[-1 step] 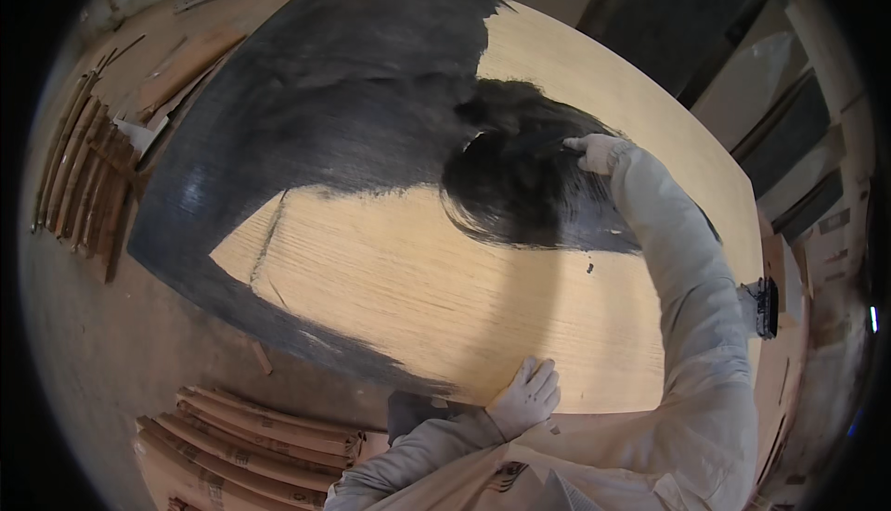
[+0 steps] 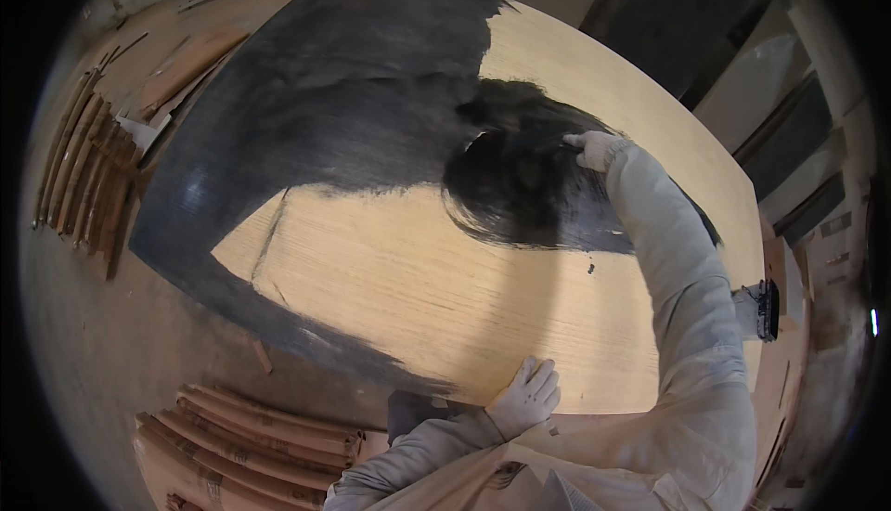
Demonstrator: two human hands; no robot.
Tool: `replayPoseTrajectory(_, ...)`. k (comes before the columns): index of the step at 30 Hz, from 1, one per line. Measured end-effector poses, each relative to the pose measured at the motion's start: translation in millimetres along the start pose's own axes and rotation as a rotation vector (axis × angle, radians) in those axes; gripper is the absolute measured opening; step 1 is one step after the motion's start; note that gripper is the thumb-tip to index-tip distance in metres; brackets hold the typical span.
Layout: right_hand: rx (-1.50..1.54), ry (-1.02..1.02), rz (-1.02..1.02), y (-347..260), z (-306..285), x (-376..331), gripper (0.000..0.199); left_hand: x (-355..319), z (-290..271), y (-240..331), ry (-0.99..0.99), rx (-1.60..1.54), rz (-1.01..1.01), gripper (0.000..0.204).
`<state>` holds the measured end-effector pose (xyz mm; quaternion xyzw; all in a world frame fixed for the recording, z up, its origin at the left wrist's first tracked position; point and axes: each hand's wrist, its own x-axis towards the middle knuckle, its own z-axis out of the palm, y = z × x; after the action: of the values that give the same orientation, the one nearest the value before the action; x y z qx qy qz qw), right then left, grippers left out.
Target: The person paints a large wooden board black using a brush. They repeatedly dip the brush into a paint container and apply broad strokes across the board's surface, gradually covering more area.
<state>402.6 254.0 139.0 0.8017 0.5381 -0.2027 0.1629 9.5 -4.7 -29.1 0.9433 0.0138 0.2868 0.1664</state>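
A large light wooden panel (image 2: 418, 279) lies flat, and much of its far and left side is coated black (image 2: 334, 93). My right hand (image 2: 594, 150), in a white glove, reaches far out over the panel. It is closed on a dark brush (image 2: 538, 138) that lies in a wet black patch (image 2: 520, 186). The brush is hard to make out against the paint. My left hand (image 2: 526, 396), also gloved, rests flat on the panel's near edge with its fingers apart and holds nothing.
A small container with black paint (image 2: 766, 310) sits at the panel's right edge. Stacks of curved wooden pieces lie on the floor at the left (image 2: 83, 177) and at the near left (image 2: 251, 441). Dark boards (image 2: 789, 149) lean at the right.
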Motion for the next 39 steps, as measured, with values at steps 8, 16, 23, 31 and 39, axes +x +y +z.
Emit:
replayPoseTrajectory(8,-0.326,-0.011,-0.357,-134,26,-45,0.068,2,-13,2,-0.023,0.019,-0.067,0.033)
replayPoseTrajectory(16,-0.171,-0.001,-0.203,-116,-2,-1,0.073,7,-14,0,0.010,-0.029,-0.049,0.032)
replayPoseTrajectory(23,-0.328,-0.073,-0.292,-108,21,-68,0.068,2,-11,3,-0.105,0.049,-0.014,0.041)
replayPoseTrajectory(31,-0.261,-0.159,-0.352,-181,41,-101,0.071,-3,-11,2,-0.058,-0.012,-0.076,0.037)
replayPoseTrajectory(39,-0.123,-0.083,-0.057,-85,24,-69,0.068,0,-14,4,-0.020,-0.033,0.041,0.039)
